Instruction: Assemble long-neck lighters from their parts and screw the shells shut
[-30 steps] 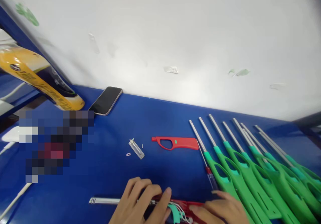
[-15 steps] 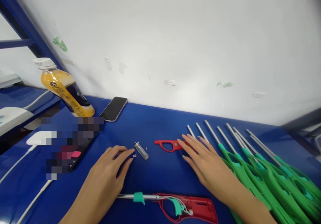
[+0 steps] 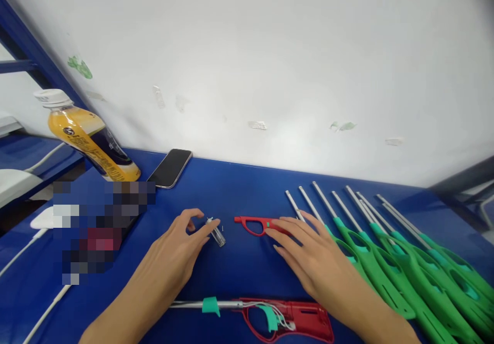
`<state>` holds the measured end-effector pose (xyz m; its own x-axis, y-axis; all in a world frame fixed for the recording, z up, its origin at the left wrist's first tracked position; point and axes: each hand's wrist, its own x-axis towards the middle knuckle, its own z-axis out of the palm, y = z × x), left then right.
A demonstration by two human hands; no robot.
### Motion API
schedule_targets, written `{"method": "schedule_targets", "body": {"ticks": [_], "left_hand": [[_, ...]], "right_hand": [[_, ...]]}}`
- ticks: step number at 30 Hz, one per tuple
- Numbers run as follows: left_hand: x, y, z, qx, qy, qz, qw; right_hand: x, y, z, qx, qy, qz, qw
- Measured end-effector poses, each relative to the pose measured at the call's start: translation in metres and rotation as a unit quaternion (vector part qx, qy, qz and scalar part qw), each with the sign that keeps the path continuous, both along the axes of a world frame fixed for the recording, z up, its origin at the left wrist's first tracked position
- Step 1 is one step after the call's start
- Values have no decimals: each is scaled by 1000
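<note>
Left hand [image 3: 179, 238] with fingers bent, right hand [image 3: 314, 251] palm down, fingers extended

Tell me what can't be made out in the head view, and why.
All in the head view:
Red lighter shell: grip end hidden by the right hand.
Clear fuel tank: upper part partly covered by the left hand; contact unclear.
Open red lighter: barrel tip hidden behind the left forearm.
Green lighters: some handles cut off by bottom and right edges.
Yellow bottle: finest label print too small.
</note>
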<state>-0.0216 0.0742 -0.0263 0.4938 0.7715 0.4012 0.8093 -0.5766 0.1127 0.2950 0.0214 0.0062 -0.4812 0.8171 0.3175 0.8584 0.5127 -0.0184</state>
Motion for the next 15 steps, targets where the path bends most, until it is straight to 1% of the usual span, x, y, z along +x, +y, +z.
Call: {"method": "schedule_targets", "body": {"ticks": [3, 6, 8, 10, 13, 15], "left_hand": [[1, 12, 0, 15, 26, -40, 999], [0, 20, 10, 29, 55, -91, 994], [2, 16, 18, 39, 64, -117, 990], [7, 0, 24, 42, 66, -139, 987], [21, -42, 25, 50, 46, -174, 982], [30, -68, 22, 83, -6, -163, 983]], "right_hand": [[-8, -8, 12, 6, 39, 14, 999], [-15, -18, 21, 38, 80, 17, 996], [-20, -26, 23, 57, 121, 3, 991], [-27, -36, 19, 63, 151, -17, 986], [-43, -54, 6, 43, 183, -42, 981], [-53, -66, -4, 29, 216, -65, 974]]}}
